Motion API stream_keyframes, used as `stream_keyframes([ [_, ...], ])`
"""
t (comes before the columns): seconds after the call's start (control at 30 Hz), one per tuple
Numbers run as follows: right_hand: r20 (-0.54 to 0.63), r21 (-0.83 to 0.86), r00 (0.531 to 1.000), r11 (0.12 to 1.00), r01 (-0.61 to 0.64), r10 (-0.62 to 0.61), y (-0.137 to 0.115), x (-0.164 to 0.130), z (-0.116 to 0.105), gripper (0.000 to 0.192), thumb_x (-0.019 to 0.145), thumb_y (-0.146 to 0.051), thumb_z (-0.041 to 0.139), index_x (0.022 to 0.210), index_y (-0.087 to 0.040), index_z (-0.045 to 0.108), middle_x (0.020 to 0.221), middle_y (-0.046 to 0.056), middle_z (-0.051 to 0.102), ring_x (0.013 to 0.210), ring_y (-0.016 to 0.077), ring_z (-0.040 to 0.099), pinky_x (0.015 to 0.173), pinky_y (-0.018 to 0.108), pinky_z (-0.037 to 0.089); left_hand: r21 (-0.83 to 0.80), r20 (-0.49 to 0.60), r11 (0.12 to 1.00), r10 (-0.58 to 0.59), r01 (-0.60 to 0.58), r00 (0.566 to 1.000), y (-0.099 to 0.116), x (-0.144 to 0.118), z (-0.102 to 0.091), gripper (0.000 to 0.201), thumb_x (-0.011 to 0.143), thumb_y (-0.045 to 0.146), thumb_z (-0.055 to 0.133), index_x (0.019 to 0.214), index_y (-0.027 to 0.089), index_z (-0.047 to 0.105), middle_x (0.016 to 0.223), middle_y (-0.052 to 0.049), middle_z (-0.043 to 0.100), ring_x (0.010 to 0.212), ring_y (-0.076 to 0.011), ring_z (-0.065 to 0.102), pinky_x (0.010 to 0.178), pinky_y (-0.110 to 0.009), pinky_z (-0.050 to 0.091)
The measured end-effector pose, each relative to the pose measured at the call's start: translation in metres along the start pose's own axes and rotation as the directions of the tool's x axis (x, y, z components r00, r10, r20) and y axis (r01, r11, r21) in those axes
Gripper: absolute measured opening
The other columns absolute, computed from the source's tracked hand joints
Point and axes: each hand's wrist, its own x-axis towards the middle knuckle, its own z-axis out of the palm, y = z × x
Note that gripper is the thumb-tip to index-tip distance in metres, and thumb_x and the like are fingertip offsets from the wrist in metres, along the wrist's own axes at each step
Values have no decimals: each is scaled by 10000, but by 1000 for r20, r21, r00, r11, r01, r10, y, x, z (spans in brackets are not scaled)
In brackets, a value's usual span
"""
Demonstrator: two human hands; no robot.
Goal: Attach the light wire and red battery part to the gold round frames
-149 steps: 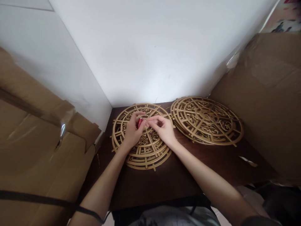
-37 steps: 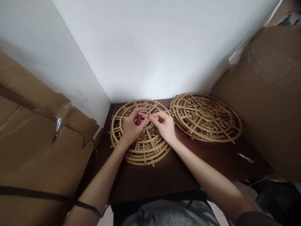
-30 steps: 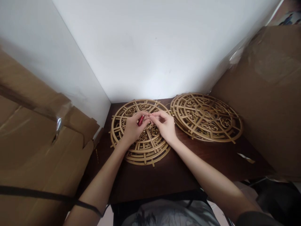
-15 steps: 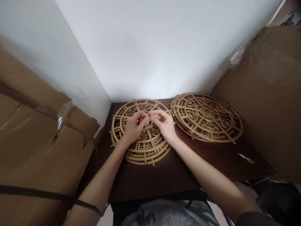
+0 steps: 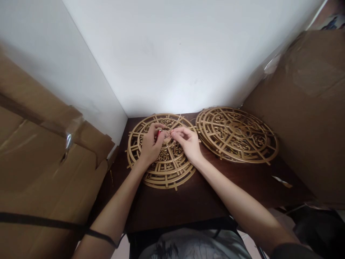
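Note:
Several round gold openwork panels lie stacked on the dark table, and both hands are over the middle of the top one. My left hand is curled around a small red object, its kind mostly hidden by the fingers. Close beside it, my right hand pinches a thin cord or wire between thumb and forefinger. A pale strand rises from the panel behind the hands.
A second stack of gold panels stands to the right. Cardboard boxes flank the table on the left and right. A white wall closes off the back. A small pale blade-like piece lies at the right on the dark table.
My left hand has drawn slightly left, away from the right fingertips, and its forefinger has lifted. The red object has turned more upright. My right hand is nearly still.

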Motion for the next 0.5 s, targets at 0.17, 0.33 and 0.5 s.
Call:
stream_keyframes([
  [0.17,28,32,999,999,-20,19,1,1,-1,215,716,-375,695,779,-182,622,803,37,696,710,145,626,541,238,473,-286,-60,957,-66,46,996,0,1,1,259,878,308,496,1084,222,365,750,6,625,439,-64,457,419,-198,362],
  [0.33,-8,-7,1000,1000,-29,29,3,1,-1,215,720,-373,690,787,-182,620,757,26,694,638,123,598,520,229,454,-343,-146,939,-49,-4,988,10,4,-3,419,901,409,478,1243,283,272,867,-34,666,551,-104,572,455,-228,418],
  [0.5,-2,-1,1000,1000,-28,28,5,1,-1,210,718,-366,693,786,-180,624,749,23,687,618,118,584,526,232,452,-348,-368,935,-78,-60,926,11,7,-6,395,908,381,476,1240,296,279,849,2,651,465,-75,508,385,-210,371],
])
